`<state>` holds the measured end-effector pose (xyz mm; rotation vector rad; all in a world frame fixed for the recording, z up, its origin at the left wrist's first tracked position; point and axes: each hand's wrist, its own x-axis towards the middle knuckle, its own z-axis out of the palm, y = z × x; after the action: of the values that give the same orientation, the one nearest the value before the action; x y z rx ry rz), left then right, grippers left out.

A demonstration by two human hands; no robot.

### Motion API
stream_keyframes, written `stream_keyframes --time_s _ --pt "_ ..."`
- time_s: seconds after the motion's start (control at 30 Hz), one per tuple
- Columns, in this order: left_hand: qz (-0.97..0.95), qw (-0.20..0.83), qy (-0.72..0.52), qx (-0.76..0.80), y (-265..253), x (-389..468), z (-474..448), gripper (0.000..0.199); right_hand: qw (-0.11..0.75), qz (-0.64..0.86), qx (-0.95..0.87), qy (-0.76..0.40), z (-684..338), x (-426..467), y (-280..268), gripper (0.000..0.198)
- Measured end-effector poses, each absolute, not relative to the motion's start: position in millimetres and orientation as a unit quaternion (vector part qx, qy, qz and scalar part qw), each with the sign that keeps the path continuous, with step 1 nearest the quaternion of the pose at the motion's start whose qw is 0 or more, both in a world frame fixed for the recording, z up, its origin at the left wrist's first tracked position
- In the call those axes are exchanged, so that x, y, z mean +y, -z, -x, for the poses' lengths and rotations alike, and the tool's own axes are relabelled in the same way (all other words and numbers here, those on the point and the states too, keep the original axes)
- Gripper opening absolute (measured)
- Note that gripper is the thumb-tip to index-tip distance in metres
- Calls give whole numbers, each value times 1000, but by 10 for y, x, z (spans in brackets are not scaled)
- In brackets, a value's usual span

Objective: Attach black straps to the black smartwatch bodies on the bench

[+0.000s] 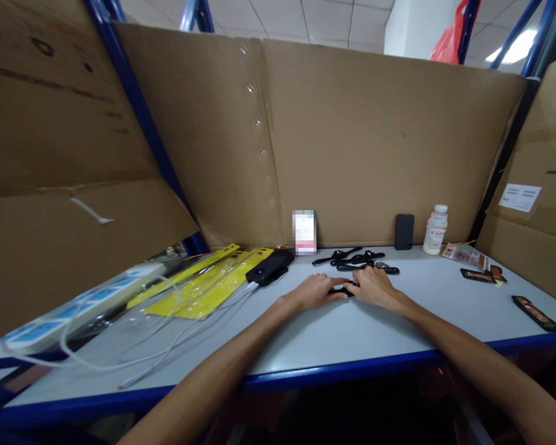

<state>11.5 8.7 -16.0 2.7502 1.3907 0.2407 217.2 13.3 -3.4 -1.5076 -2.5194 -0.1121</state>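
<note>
Black band [343, 288] sits at the table's [324, 340] middle, clamped between the left hand's [314, 292] thumb and forefinger and under the right hand's [374, 288] bunched fingers, just nearer than some black watches [366, 257].

Free passage runs across the tabletop [333, 346], between the forearms [241, 353], to the left hand [315, 292] and right hand [373, 286]. White cables [136, 378] obstruct the left side. Black straps [345, 267] lie just beyond the hands; a cardboard panel [375, 142] closes the rear. Clearance beneath the hands appears slight, though largely hidden.
</note>
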Motion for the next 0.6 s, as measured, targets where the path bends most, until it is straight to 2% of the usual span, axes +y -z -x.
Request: stream_keyframes --time_s 0.3,0.5,0.6 --pt "-891 6 -59 450 143 79 -127 52 109 456 -883 10 -2245 151 -29 23" --pt "-885 6 -54 462 130 64 -129 48 152 383 -911 -33 -2301 239 -6 35" --pt "-887 6 -57 458 128 65 -128 50 169 390 -904 -40 -2297 242 -12 31"
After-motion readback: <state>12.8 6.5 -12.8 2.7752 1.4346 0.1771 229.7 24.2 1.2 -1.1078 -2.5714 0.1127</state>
